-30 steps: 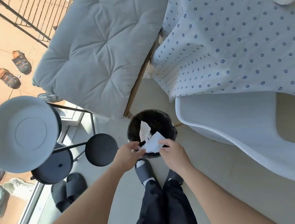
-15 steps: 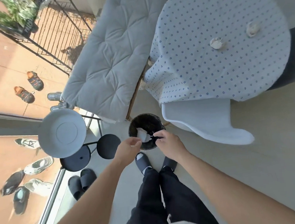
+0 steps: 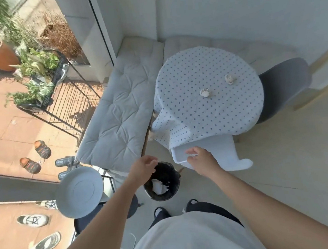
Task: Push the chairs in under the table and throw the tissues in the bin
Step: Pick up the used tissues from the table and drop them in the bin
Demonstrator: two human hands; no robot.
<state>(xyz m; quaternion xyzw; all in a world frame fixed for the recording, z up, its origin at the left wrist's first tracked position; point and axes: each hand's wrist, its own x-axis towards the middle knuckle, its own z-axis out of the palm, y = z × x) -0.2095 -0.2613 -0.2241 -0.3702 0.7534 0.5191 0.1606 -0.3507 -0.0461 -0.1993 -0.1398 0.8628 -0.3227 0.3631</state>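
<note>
Both hands empty, fingers apart: left hand [image 3: 144, 165] over black bin [image 3: 174, 186] rim, right hand [image 3: 200, 158] at white chair [image 3: 221, 154]. White tissue [image 3: 159, 187] inside bin; two crumpled tissues [image 3: 205, 93] on bench [image 3: 188, 109] at 1 o'clock.

The desk [image 3: 208, 107] at the upper right of the frame is covered with a matt cotton-like cloth [image 3: 184, 77] with small dots. Two crumpled paper tissues [image 3: 205, 93] lie on it. The white chair [image 3: 223, 154] looks like smooth plastic, the grey chair [image 3: 283, 86] like matt fabric. The bin [image 3: 162, 182] at the centre holds a glossy black plastic bag with white paper [image 3: 159, 187]. The cushion [image 3: 115, 119] is soft quilted cloth.
</note>
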